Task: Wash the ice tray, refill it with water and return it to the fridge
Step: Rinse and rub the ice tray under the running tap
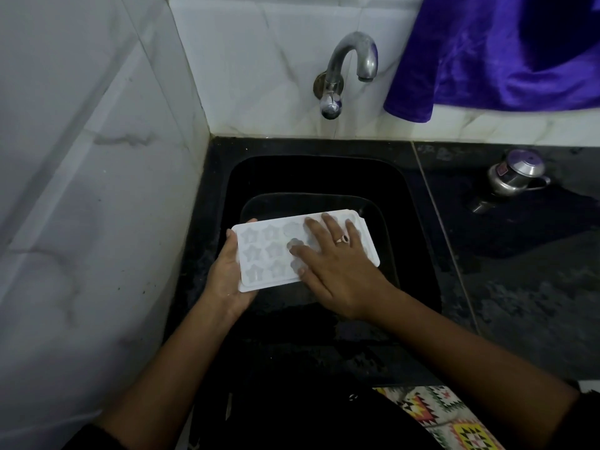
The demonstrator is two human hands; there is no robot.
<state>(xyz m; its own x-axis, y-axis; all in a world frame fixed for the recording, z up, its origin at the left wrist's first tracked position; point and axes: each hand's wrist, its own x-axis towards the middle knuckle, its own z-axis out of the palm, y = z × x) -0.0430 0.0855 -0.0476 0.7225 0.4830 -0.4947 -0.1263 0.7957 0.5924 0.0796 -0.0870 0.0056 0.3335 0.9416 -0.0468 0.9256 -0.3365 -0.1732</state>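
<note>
Ice tray (266,254) is white w/ star & flower cups, and it is held up over the black sink (324,173), cups facing up. L hand (227,277) grips the tray's left end: the palm is under it & the fingertips curl up over the edge. R hand (337,264) lies flat on top of the tray, fingers (331,225) straight & spread out, pressing on the cups at the right end. One R finger has a ring (343,239). Star cups show btwn the L fingertips & the R fingertips. Far past the R fingertips, up on the white tile wall (259,60), is a shiny tap (350,66). Can't tell if water runs from it. A purple cloth (503,53) hangs to the right of the tap. Well off to the right of the R fingers, a small steel pot (516,173) w/ a lid sits on the dark counter (535,287). Near the R elbow, low down, is a bit of cloth w/ bright shapes (438,414).
</note>
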